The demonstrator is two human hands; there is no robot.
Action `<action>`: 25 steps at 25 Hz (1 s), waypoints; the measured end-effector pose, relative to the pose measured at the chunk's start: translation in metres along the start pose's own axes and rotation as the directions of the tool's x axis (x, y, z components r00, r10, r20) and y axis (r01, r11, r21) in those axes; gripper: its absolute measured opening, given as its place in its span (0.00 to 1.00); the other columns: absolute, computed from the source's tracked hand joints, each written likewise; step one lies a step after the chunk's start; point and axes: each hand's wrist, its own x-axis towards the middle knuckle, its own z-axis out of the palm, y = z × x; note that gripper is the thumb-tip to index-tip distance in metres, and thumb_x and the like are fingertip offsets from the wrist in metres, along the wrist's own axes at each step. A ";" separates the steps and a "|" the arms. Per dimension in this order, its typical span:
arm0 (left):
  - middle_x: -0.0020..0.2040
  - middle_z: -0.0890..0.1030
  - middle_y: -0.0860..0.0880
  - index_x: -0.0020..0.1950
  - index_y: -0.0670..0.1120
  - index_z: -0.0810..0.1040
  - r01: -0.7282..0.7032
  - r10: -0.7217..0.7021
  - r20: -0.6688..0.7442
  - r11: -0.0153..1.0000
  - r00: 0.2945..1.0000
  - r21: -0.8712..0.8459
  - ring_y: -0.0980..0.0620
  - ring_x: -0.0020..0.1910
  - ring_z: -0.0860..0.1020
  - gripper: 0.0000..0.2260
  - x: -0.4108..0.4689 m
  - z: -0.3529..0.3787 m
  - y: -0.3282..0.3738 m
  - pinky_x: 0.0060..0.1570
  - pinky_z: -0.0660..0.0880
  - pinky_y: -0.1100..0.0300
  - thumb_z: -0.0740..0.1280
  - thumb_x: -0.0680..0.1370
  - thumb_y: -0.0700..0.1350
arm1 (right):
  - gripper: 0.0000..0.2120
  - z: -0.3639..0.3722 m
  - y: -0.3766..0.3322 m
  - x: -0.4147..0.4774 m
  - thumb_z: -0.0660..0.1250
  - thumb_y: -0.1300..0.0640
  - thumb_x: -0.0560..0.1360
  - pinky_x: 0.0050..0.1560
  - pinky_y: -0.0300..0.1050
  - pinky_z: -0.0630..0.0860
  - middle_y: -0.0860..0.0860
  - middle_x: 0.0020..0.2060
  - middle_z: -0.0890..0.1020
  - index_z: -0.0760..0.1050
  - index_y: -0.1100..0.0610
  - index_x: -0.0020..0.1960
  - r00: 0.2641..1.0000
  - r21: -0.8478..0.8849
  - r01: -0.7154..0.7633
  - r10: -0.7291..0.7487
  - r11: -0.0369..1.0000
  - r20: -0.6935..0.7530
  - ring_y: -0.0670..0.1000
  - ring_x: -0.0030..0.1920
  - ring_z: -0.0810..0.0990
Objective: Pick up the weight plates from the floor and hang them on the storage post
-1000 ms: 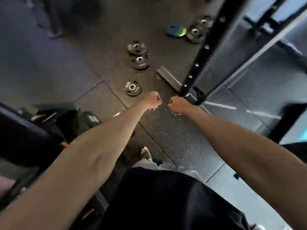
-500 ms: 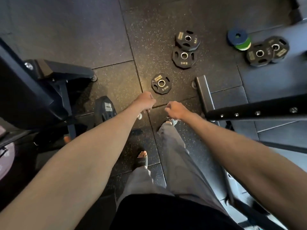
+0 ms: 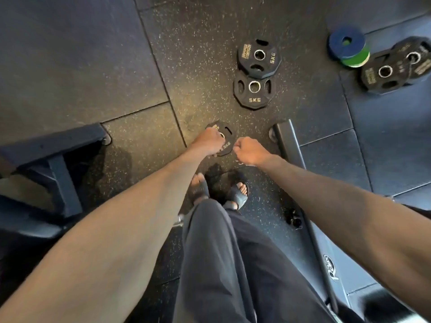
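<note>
One small plate [image 3: 225,139], marked 2.5 kg as far as the lettering can be read, lies flat on the floor [image 3: 198,31] directly under the left hand [image 3: 208,141]. That hand covers the near-left part of the plate, knuckles up and fingers curled; whether the fingers have closed on the rim or merely rest on it cannot be told. The right hand [image 3: 249,150] sits just beside the plate's right edge, loosely fisted and holding nothing visible.

Beyond the hands, two 5 kg plates [image 3: 254,89] lie flat and touching, one behind the other. Further out, beyond and to the right of the right hand, a blue disc [image 3: 346,41] rests over a green one [image 3: 356,60], and next to them two more black plates [image 3: 384,72] overlap.

A grey frame foot [image 3: 283,138] lies on the floor just right of the right hand. A dark bench base [image 3: 58,145] stands well to the left of the left hand. The person's sandalled feet [image 3: 238,194] are planted just short of both hands.

Assessment: the storage post is not in view, so plates already hung cannot be counted. At least seven discs remain on the floor. The present step appears to be the pick-up of the nearest plate, not yet lifted.
</note>
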 end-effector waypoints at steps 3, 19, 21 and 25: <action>0.47 0.85 0.39 0.46 0.43 0.76 -0.019 0.018 0.038 0.999 0.999 0.044 0.40 0.47 0.85 0.09 0.045 -0.034 0.024 0.50 0.81 0.48 0.59 0.82 0.44 | 0.15 -0.025 -0.013 0.049 0.57 0.59 0.82 0.58 0.50 0.75 0.61 0.57 0.82 0.78 0.64 0.60 1.000 0.061 -0.015 0.015 0.998 -0.004 0.61 0.59 0.80; 0.50 0.84 0.38 0.44 0.47 0.75 -0.224 0.022 0.352 0.808 0.936 0.545 0.40 0.47 0.83 0.05 0.289 -0.187 0.185 0.48 0.81 0.49 0.63 0.80 0.43 | 0.12 -0.171 -0.095 0.260 0.58 0.60 0.80 0.53 0.50 0.79 0.62 0.49 0.83 0.79 0.64 0.51 0.882 0.764 -0.257 0.467 0.591 -0.065 0.62 0.53 0.83; 0.52 0.83 0.39 0.51 0.44 0.78 -0.287 0.040 0.381 0.731 0.924 0.619 0.40 0.51 0.82 0.05 0.318 -0.178 0.205 0.54 0.80 0.46 0.64 0.80 0.44 | 0.11 -0.173 -0.084 0.283 0.59 0.61 0.79 0.46 0.46 0.74 0.60 0.43 0.82 0.77 0.61 0.42 0.852 0.804 -0.276 0.521 0.527 -0.049 0.62 0.49 0.82; 0.55 0.83 0.39 0.56 0.43 0.80 -0.430 0.060 0.477 0.542 0.877 0.722 0.41 0.55 0.81 0.09 0.372 -0.151 0.233 0.57 0.78 0.49 0.65 0.80 0.46 | 0.13 -0.171 -0.059 0.336 0.60 0.59 0.79 0.55 0.49 0.75 0.61 0.55 0.83 0.79 0.63 0.57 0.805 0.899 -0.266 0.593 0.348 0.009 0.61 0.57 0.80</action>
